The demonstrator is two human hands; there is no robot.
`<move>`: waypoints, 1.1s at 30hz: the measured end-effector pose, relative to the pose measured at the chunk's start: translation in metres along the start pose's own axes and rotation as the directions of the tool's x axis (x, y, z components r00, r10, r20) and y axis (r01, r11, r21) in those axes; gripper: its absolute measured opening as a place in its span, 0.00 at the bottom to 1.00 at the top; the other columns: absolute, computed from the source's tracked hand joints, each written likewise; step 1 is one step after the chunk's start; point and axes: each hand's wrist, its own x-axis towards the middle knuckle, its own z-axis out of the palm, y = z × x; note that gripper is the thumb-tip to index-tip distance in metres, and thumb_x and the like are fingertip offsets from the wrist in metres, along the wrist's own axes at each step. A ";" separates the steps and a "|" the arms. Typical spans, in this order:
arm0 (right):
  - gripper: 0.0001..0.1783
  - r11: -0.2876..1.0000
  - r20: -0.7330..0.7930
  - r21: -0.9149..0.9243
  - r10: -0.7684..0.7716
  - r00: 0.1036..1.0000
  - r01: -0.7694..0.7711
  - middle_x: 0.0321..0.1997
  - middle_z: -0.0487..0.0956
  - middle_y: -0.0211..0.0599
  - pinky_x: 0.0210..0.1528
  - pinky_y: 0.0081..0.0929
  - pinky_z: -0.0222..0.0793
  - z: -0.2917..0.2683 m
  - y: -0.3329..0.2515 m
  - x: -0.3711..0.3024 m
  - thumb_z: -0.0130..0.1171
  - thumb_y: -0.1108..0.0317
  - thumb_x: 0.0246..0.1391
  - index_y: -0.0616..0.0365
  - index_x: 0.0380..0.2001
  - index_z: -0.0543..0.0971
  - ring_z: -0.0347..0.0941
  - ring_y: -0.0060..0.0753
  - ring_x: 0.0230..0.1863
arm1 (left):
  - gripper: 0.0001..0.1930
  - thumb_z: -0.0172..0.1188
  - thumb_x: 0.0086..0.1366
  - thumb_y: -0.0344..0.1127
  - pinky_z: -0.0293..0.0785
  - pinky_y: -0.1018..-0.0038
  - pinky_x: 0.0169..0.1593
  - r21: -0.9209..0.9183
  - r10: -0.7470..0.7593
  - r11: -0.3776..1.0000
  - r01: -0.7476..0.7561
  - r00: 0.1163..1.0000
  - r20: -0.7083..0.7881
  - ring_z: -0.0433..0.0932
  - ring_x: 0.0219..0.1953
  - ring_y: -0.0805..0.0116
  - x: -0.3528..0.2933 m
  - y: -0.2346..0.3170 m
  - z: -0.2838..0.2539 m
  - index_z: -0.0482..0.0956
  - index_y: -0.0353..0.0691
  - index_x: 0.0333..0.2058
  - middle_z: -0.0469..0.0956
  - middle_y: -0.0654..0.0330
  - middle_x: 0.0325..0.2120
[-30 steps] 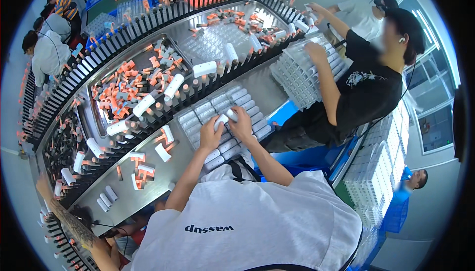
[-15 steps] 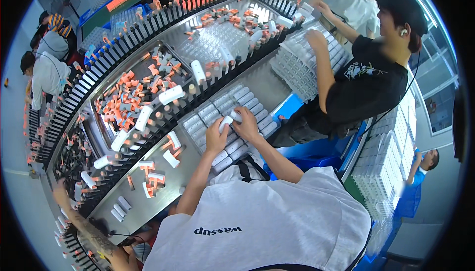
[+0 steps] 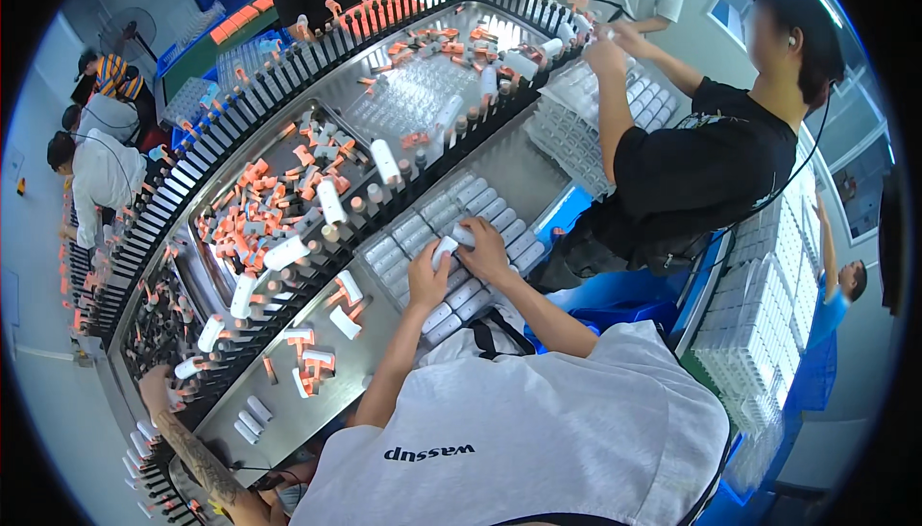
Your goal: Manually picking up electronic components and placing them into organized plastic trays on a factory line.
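Observation:
Both my hands are over a clear tray (image 3: 373, 255) filled with rows of white, rounded plastic casings. My left hand (image 3: 427, 278) is closed around a small white casing (image 3: 444, 251), its end sticking up between thumb and fingers. Close beside it, my right hand (image 3: 487, 253) has its fingers curled round another white casing (image 3: 463, 236). The two held pieces are a short gap apart. My fingers hide part of each piece and some casings under them.
Ahead curves a conveyor with black pegs (image 3: 360, 214) carrying white and orange pieces. Inside it a metal tray (image 3: 206, 228) holds orange and grey parts. Several orange-and-white assemblies (image 3: 312, 361) lie left on the steel bench (image 3: 221, 422). A co-worker (image 3: 701, 161) stands right, by stacked trays (image 3: 576, 132).
The whole view has shifted slightly. My hands stay over the tray, each with its casing. Pieces on the conveyor have moved along, and the co-worker at right has raised both hands toward the conveyor.

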 end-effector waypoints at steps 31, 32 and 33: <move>0.25 0.999 0.018 0.037 0.000 1.000 0.000 0.47 0.81 0.49 0.54 0.48 0.74 0.000 0.006 0.006 0.70 0.71 0.43 0.59 0.48 0.79 0.78 0.59 0.51 | 0.16 0.59 0.75 0.38 0.79 0.66 0.36 0.078 -0.022 0.997 0.021 1.000 0.004 0.85 0.27 0.62 0.004 -0.011 0.007 0.81 0.31 0.53 0.85 0.52 0.27; 0.25 0.999 0.019 0.037 0.001 1.000 -0.002 0.47 0.81 0.49 0.54 0.48 0.74 0.000 0.007 0.006 0.70 0.71 0.43 0.59 0.48 0.79 0.78 0.59 0.51 | 0.16 0.59 0.75 0.38 0.79 0.66 0.36 0.065 -0.030 0.997 0.030 1.000 0.008 0.85 0.28 0.62 0.004 -0.009 0.007 0.81 0.31 0.53 0.85 0.52 0.28; 0.25 0.999 0.011 0.035 0.002 1.000 -0.003 0.47 0.81 0.49 0.54 0.48 0.74 0.000 0.007 0.006 0.70 0.71 0.43 0.59 0.48 0.79 0.78 0.59 0.51 | 0.16 0.59 0.75 0.38 0.79 0.66 0.36 0.053 -0.039 0.998 0.038 0.999 0.013 0.86 0.28 0.62 0.004 -0.008 0.007 0.80 0.31 0.53 0.85 0.52 0.28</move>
